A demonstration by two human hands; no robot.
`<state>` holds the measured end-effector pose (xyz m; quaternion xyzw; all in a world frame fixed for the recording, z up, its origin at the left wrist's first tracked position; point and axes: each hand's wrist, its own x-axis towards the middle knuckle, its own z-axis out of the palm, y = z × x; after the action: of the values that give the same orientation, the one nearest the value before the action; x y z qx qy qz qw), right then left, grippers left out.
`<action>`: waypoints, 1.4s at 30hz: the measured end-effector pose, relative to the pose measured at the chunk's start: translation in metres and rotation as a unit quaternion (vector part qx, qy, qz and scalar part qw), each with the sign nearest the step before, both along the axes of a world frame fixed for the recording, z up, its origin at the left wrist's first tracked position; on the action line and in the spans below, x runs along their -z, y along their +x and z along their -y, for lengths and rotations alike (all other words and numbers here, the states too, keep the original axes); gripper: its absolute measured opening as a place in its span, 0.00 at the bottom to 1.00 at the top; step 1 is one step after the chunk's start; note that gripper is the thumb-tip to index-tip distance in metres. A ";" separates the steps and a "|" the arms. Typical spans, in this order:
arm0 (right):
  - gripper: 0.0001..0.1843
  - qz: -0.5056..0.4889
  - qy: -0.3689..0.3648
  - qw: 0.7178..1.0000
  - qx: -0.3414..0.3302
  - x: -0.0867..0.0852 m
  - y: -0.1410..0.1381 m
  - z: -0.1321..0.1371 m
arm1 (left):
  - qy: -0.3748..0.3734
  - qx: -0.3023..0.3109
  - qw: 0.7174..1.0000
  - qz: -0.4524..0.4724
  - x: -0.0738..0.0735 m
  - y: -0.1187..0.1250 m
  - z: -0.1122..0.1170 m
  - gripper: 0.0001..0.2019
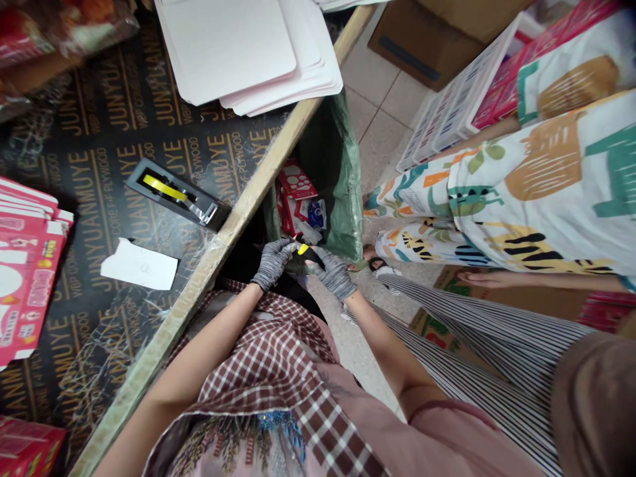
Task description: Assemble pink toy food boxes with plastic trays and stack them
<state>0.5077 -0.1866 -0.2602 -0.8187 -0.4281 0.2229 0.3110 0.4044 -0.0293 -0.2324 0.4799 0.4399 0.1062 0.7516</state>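
Observation:
Both my hands wear grey knit gloves with bare fingertips and meet in front of my apron, over the near rim of a green-lined bin (354, 192). My right hand (336, 273) is closed around a small black-and-yellow handled tool (304, 250); its exact kind is hard to make out. Close beside the tool's tip, my left hand (274, 262) has its fingers pinched together, and what is between them is too small to tell. Inside the bin lie red printed card pieces (297, 182) and a blue wrapper (317, 214).
On the dark plywood table (199, 146) are a tape dispenser (176, 193), a torn white paper (140, 265), white card stacks (233, 46) and red printed cards (24, 265). Two people stand at right, near a white crate (447, 106) and a cardboard box (422, 40).

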 end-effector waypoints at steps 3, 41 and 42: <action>0.23 0.023 -0.006 1.000 0.006 0.000 -0.004 0.000 | 0.012 -0.004 1.000 -0.013 0.002 0.001 -0.001 0.19; 0.27 0.131 -0.077 0.974 0.169 0.015 -0.006 -0.015 | 0.034 -0.008 0.995 -0.094 0.021 -0.001 -0.006 0.20; 0.27 0.108 -0.080 0.978 0.159 0.014 0.000 -0.013 | 0.025 -0.005 0.996 -0.083 0.019 -0.001 -0.006 0.19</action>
<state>0.5075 -0.1736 -0.2740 -0.9176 -0.3047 0.1145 0.2281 0.4036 -0.0232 -0.2512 0.5037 0.5004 0.0804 0.6996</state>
